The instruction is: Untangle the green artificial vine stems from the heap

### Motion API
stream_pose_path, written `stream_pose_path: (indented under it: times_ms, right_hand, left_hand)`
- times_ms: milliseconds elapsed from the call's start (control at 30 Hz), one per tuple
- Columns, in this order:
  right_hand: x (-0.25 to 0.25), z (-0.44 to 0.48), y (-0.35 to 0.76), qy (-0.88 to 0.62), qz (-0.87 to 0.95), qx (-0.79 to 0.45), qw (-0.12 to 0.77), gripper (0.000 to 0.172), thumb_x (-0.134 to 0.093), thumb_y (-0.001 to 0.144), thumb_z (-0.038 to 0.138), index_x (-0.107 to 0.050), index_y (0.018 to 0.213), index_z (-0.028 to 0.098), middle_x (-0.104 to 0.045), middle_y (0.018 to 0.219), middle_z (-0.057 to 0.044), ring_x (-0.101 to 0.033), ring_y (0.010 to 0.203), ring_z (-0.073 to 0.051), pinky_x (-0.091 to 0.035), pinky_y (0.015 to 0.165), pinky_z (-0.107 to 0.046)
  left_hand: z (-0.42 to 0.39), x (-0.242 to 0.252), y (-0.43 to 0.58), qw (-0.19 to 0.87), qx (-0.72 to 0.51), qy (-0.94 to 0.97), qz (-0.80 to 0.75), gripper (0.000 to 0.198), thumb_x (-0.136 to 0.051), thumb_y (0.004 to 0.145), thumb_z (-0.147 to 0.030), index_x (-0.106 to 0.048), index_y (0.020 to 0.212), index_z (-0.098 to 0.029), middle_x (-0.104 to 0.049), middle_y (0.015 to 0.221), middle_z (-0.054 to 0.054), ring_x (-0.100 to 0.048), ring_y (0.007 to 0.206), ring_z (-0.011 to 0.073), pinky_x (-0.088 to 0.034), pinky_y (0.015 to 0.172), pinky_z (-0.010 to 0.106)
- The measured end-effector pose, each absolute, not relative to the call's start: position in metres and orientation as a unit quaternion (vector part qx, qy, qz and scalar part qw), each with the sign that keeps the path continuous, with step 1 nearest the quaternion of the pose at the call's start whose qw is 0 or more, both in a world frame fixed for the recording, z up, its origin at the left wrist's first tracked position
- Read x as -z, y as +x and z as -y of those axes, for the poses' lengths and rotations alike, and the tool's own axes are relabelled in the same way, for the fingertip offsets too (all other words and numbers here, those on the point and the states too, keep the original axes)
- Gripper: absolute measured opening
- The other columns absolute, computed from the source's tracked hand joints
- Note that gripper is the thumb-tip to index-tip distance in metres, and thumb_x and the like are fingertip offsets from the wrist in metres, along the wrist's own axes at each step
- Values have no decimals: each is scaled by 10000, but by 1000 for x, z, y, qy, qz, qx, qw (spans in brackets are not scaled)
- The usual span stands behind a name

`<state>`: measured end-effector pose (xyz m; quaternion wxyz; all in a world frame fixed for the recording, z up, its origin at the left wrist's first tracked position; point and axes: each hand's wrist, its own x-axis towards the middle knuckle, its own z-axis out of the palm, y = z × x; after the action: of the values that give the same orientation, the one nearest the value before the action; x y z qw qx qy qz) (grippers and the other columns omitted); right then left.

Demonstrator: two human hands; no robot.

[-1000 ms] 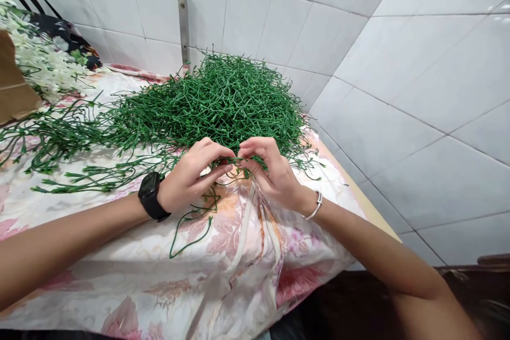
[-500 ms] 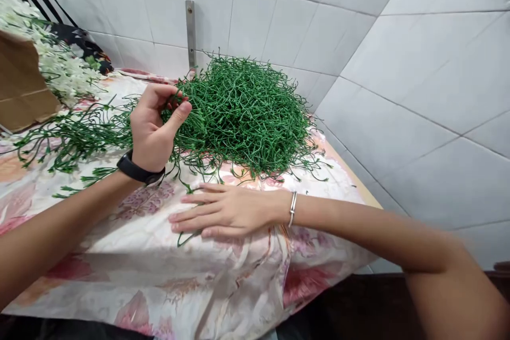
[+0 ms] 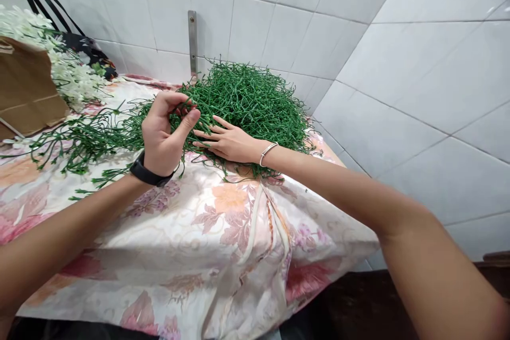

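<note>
Two hands worked at the pile of green stems [image 3: 255, 101], which sat on the floral cloth [image 3: 223, 234] against the tiled wall [image 3: 398, 90]. The left hand [image 3: 165, 133] had its fingers curled, pinching a few strands at the pile's left edge. The right hand [image 3: 227, 141] lay spread and flat, pressing on the pile's near side. Main risk, as I judge it: the strands were badly tangled, so any pull could drag a whole clump, or thin stems could snag or bend. The cloth was loose and draped off the edge, so it could slide. Loose stems [image 3: 79, 141] were spread to the left. White flowers [image 3: 67, 71] and a cardboard box [image 3: 27, 90] sat further left, well apart. A metal bracket [image 3: 192, 37] stood behind the pile. Nothing blocked either hand.
</note>
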<state>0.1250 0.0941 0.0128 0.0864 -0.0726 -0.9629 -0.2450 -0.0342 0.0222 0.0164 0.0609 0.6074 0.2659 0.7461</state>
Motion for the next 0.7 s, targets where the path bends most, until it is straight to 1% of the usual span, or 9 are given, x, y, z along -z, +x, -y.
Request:
stream_pose_path:
  times_ms: [133,233,333,433,500,567,633,700]
  right_hand:
    - [-15,-102,119,-107,951,257,131,383,-423,825,146,-467,1199,215,-500,1245,-37,-318,1269,-220,-148,1079,-503]
    - [-17,-112,114,-117,945,266,147,332,-408,825,122,-521,1128,201,-523,1210,-33,-350,1249,-213,-166,1079,-499]
    - [-18,-123,110,-112,940,283,152,303,-361,836,98,-559,1054,168,-528,1194,-40,-360,1243,-207,-171,1084,-489]
    - [-18,-128,106,-110,946,274,136,296,-345,823,72,-593,973,132,-533,1181,-55,-354,1245,-222,-142,1094,-490]
    - [-18,-124,103,-131,955,234,125,307,-352,804,51,-591,985,117,-531,1186,-70,-348,1248,-230,-121,1093,-502]
    - [-20,-116,102,-166,967,159,107,321,-396,781,53,-563,1050,102,-502,1227,-94,-319,1263,-249,-129,1082,-512]
    - [-26,-109,101,-187,977,67,74,361,-468,746,69,-536,1100,88,-466,1267,-119,-280,1279,-278,-180,1059,-514]
    - [-36,-106,100,-181,983,3,41,400,-510,716,67,-531,1114,95,-472,1266,-118,-296,1269,-279,-261,1026,-488]
  left_hand:
    - [-20,-20,-35,29,-756,601,-258,170,-649,721,-180,-556,863,-169,-536,770,-1,-503,691,80,-409,651,227]
    - [-20,-22,-35,23,-758,596,-262,167,-643,728,-198,-553,867,-175,-538,785,0,-505,700,82,-413,659,231]
    - [-20,-18,-33,24,-746,605,-275,168,-642,726,-208,-558,871,-197,-539,767,-6,-510,700,92,-421,671,240]
    - [-18,-12,-29,18,-728,618,-296,179,-638,722,-206,-555,880,-212,-544,770,-6,-519,715,107,-423,677,249]
    - [-15,-8,-25,10,-711,631,-311,178,-625,727,-196,-548,888,-207,-543,786,0,-519,733,114,-422,684,251]
    - [-10,-6,-21,2,-684,655,-320,168,-601,743,-185,-538,897,-200,-537,798,6,-511,742,118,-420,686,253]
    - [-4,-4,-16,-9,-645,695,-317,148,-576,757,-181,-529,898,-195,-534,806,11,-503,748,126,-421,681,257]
    - [1,-2,-12,-22,-607,730,-313,128,-560,767,-185,-526,890,-196,-535,813,16,-499,770,142,-421,690,272]
